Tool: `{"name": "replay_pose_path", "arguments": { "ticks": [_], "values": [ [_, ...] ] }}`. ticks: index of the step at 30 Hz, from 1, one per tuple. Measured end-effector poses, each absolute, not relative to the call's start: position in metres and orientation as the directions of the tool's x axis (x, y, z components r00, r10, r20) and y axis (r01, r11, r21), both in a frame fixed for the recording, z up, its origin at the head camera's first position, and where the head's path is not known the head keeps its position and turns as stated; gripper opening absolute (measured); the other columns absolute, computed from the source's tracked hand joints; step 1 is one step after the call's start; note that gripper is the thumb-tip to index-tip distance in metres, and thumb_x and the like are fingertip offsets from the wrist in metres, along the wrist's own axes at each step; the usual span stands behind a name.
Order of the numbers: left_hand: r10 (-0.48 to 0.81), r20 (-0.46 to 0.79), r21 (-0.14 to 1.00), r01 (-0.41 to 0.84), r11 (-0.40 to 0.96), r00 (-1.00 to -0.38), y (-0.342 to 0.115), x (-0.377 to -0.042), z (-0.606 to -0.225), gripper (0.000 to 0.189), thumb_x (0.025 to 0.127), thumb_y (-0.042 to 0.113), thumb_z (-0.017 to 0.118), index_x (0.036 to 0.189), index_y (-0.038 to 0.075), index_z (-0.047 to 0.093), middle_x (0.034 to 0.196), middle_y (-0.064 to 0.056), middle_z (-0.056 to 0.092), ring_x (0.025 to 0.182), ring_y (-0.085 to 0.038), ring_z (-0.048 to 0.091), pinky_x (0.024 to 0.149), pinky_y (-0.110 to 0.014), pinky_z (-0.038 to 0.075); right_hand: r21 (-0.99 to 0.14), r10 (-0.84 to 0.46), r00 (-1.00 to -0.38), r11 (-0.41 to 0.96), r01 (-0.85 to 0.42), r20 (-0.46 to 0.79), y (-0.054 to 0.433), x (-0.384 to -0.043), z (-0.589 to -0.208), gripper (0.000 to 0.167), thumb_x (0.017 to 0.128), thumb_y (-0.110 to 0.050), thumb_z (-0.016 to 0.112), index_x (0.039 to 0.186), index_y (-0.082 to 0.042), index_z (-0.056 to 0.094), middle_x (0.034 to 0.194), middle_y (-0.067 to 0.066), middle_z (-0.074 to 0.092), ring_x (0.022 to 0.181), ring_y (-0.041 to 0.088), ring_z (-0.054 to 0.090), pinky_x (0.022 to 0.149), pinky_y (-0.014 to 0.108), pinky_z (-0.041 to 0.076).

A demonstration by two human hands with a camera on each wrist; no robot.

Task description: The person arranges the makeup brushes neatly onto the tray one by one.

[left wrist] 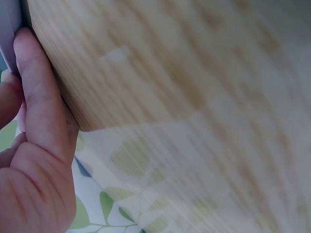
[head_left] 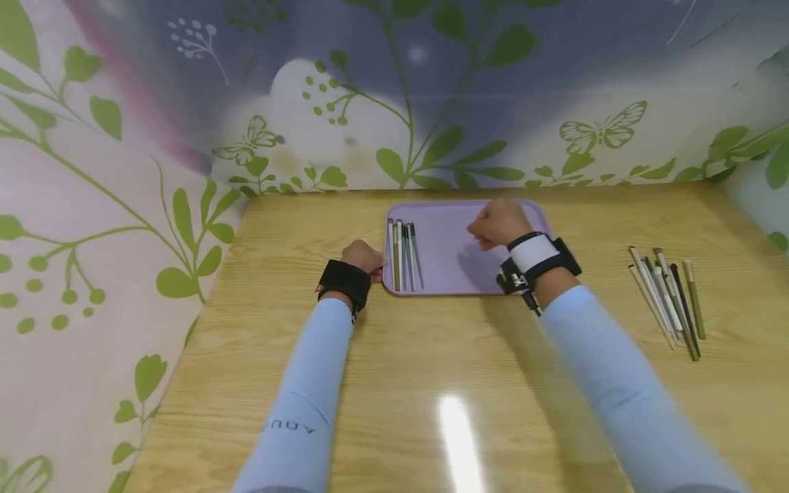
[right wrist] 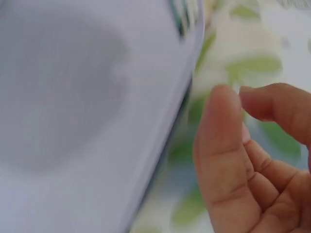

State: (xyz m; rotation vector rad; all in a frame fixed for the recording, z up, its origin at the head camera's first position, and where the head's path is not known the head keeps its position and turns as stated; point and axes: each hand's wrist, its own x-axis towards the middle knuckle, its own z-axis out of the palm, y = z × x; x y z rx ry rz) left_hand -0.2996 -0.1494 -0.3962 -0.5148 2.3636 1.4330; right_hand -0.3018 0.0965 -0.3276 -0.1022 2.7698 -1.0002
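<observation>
Purple tray (head_left: pixel 440 263): likely smooth, rigid
Tray brushes (head_left: pixel 396 260): along its left side; probably light, stiff
Loose brushes (head_left: pixel 668 300): right of it; best pinched mid-handle
Left hand (head_left: pixel 362 257): pinches the tray's left rim
Right hand (head_left: pixel 504 222): curled, empty, above tray
Table (head_left: pixel 413 363): glossy wood grain
Back wall (head_left: pixel 542 103): leafy, 2 butterflies

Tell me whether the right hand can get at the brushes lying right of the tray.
Probably yes: the right hand appears empty, and nothing visible stands between the tray and those brushes.
</observation>
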Motion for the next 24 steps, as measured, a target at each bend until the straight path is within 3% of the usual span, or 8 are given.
{"name": "replay_pose_path", "arguments": {
  "ticks": [3,6,11,16,24],
  "values": [
    [-0.136,-0.435,0.782,-0.448,0.432,-0.89,-0.152,-0.3,-0.393,0.022,0.079,0.012,0.057,0.097,0.0,0.059,0.059,-0.006,0.053,0.045,-0.01,0.052,0.049,-0.024,0.052,-0.532,-0.085,-0.995,0.845,-0.046,-0.049,0.151,-0.288,-0.319,0.021,0.076,-0.015,0.055,0.083,0.003,0.063,0.061,0.008,0.063,0.048,0.011,0.058,0.05,0.026,0.05],
    [-0.13,-0.44,0.783,-0.45,0.43,-0.889,-0.154,-0.301,-0.391,0.024,0.079,0.012,0.057,0.1,0.0,0.058,0.06,-0.006,0.053,0.046,-0.01,0.052,0.051,-0.023,0.052,-0.393,-0.002,-1.0,0.92,-0.007,0.014,0.207,-0.271,-0.325,0.019,0.075,-0.013,0.053,0.07,0.003,0.063,0.053,0.008,0.059,0.044,0.014,0.054,0.041,0.028,0.044],
    [-0.108,-0.472,0.773,-0.47,0.427,-0.875,-0.15,-0.301,-0.394,0.026,0.079,0.011,0.057,0.102,0.0,0.057,0.06,-0.006,0.054,0.047,-0.011,0.054,0.053,-0.024,0.053,-0.215,0.169,-0.984,0.961,0.177,-0.057,0.271,-0.234,-0.349,0.022,0.074,-0.012,0.056,0.065,0.008,0.057,0.054,0.015,0.054,0.046,0.024,0.05,0.035,0.031,0.038],
    [-0.116,-0.464,0.779,-0.467,0.418,-0.878,-0.15,-0.302,-0.396,0.026,0.078,0.01,0.058,0.101,-0.002,0.057,0.057,-0.006,0.053,0.046,-0.011,0.054,0.052,-0.025,0.053,-0.175,0.236,-0.968,0.953,0.248,-0.083,0.288,-0.213,-0.365,0.019,0.073,-0.009,0.054,0.069,0.009,0.052,0.058,0.019,0.049,0.049,0.029,0.046,0.034,0.032,0.035],
    [-0.13,-0.465,0.779,-0.474,0.41,-0.876,-0.148,-0.298,-0.397,0.025,0.079,0.009,0.057,0.1,-0.003,0.056,0.058,-0.005,0.051,0.045,-0.011,0.052,0.05,-0.024,0.052,-0.176,0.211,-0.976,0.96,0.216,-0.048,0.293,-0.204,-0.37,0.015,0.074,-0.005,0.048,0.066,0.007,0.048,0.055,0.018,0.046,0.046,0.028,0.044,0.032,0.033,0.033]
  ]
}}
